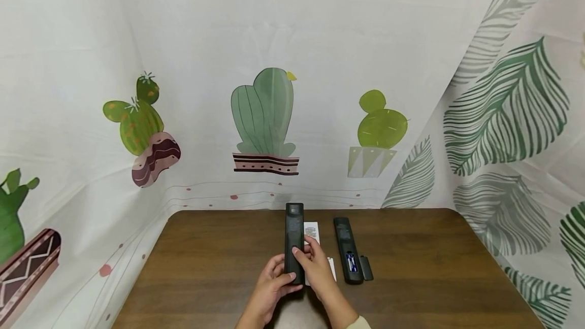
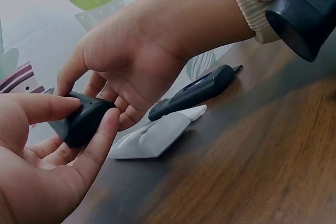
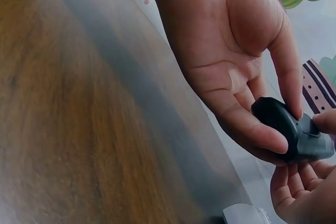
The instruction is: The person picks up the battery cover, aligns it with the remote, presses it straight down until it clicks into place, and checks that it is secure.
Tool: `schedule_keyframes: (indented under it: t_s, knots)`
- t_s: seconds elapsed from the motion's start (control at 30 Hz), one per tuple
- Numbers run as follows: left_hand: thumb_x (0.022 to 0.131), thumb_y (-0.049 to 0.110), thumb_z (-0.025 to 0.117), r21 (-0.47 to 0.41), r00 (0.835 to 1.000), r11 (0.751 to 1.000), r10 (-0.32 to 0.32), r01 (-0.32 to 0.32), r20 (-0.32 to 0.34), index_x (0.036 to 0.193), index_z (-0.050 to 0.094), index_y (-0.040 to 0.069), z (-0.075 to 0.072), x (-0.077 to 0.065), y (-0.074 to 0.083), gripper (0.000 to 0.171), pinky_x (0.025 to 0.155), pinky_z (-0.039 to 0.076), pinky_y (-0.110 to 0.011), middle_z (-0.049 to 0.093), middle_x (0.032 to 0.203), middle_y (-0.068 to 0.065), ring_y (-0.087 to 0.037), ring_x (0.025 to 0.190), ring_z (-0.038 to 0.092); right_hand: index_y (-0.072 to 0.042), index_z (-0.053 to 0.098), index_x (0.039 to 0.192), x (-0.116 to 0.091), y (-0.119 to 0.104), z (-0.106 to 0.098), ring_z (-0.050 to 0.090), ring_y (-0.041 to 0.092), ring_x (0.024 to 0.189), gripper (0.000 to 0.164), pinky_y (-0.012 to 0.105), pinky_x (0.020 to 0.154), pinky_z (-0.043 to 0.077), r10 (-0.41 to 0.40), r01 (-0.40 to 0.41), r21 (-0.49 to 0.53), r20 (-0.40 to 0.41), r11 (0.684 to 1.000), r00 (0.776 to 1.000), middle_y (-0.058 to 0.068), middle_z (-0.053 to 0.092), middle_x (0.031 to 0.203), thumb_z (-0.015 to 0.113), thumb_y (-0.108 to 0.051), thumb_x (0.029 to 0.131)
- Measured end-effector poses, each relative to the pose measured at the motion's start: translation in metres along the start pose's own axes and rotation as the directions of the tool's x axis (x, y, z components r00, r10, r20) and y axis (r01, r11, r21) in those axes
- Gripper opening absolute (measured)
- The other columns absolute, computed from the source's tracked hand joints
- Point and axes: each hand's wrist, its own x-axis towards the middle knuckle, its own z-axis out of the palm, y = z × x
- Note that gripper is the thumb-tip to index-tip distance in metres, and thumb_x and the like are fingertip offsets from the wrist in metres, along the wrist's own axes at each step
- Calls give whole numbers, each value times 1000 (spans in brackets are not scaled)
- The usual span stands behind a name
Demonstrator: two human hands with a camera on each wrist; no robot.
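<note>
Both hands point(image 1: 268, 288) point(image 1: 319, 269) in grip on a black remote point(image 1: 294, 225), wide tabletop point(image 1: 205, 263) toward left edge point(image 1: 145, 268)

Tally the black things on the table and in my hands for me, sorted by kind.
Remote controls: 2, the held remote and the open-backed remote
Battery covers lying loose: 1, the detached cover
Total: 3

long black remote point(image 1: 294, 227), held, back showing
</note>
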Motion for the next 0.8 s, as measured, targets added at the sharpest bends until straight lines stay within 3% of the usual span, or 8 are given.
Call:
schedule_keyframes:
  t_s: [0.8]
  knots:
    - [91, 2, 65, -2, 1000, 1000, -22, 22, 13, 144, 38, -1, 4, -1, 1, 60, 86, 61, -43, 65, 122, -10, -24, 101, 69, -3, 45, 147, -3, 5, -4, 62, 16, 92, 57, 27, 86, 47, 44, -44, -6, -44, 999, 998, 13, 67, 107, 65, -22, 98]
